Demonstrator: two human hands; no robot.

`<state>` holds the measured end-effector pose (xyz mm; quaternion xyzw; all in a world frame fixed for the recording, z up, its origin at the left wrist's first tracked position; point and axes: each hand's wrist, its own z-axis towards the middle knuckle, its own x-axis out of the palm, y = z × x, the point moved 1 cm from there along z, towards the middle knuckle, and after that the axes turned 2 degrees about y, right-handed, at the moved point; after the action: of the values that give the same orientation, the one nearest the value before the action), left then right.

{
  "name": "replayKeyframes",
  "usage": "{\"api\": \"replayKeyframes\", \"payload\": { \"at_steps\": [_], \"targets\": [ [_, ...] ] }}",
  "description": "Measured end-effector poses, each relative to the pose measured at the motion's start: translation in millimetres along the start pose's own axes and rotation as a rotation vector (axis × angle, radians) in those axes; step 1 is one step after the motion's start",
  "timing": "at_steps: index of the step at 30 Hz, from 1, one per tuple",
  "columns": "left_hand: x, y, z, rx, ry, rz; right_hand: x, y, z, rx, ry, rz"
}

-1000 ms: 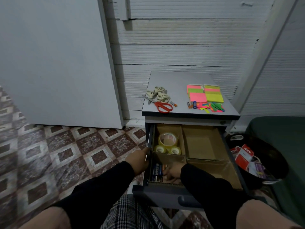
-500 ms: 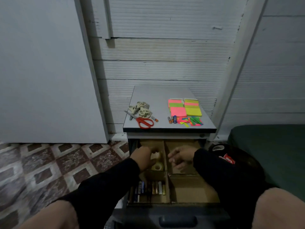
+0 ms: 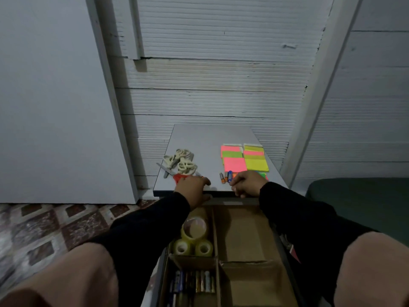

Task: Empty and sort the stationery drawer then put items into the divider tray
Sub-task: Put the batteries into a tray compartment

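The open drawer holds a cardboard divider tray (image 3: 215, 235). Its left side carries clear tape rolls (image 3: 193, 237) and, nearer me, several batteries (image 3: 192, 282); the right compartments are bare. On the cabinet top (image 3: 210, 140) lie neon sticky notes (image 3: 243, 159), three small batteries (image 3: 225, 177), a beige pile of rings (image 3: 181, 162) and red-handled scissors (image 3: 166, 170). My left hand (image 3: 192, 189) rests over the scissor handle at the top's front edge, fingers fairly straight. My right hand (image 3: 247, 183) lies curled beside the small batteries, hiding some coloured flags; what it holds is hidden.
A large white board (image 3: 55, 107) leans on the wall to the left, above a patterned tile floor (image 3: 33, 229). A dark green surface (image 3: 365, 200) lies to the right. A red and white packet (image 3: 294, 254) shows beside the drawer. My knees frame the drawer.
Both hands rose out of the drawer to the front edge of the cabinet top. My head came closer and now looks more steeply down into the tray.
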<state>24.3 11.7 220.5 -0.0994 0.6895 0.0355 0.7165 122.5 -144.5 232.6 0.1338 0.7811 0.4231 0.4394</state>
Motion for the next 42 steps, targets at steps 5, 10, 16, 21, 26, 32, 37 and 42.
{"api": "replayKeyframes", "payload": {
  "at_steps": [5, 10, 16, 21, 26, 32, 37, 42],
  "targets": [
    [-7.8, 10.6, 24.2, -0.093, 0.006, 0.043, -10.8, 3.3, 20.8, -0.07, -0.085, -0.163],
    [-6.0, 11.3, 40.9, -0.148, 0.033, 0.1, -15.1, 2.6, 36.4, -0.108, -0.136, -0.327],
    [-2.8, 11.3, 57.0, -0.182, 0.059, 0.14, -13.1, 9.4, 48.1, -0.134, -0.06, -0.549],
    [-0.4, 7.8, 68.1, -0.152, 0.058, 0.118, -9.7, 8.7, 60.4, -0.133, -0.079, -0.748],
    [0.2, -1.6, 78.2, -0.103, 0.118, -0.151, -2.8, 7.6, 66.1, -0.156, -0.099, -0.773],
    [-2.2, -14.2, 84.6, -0.082, 0.162, -0.243, -1.8, 7.5, 70.4, -0.18, -0.078, -0.742],
    [-4.1, -20.0, 88.6, -0.075, 0.177, -0.264, 0.5, 9.4, 74.3, -0.19, -0.066, -0.795],
    [-1.3, -22.8, 91.1, -0.07, 0.142, -0.27, 0.5, 9.4, 74.7, -0.196, -0.078, -0.789]
  ]
}}
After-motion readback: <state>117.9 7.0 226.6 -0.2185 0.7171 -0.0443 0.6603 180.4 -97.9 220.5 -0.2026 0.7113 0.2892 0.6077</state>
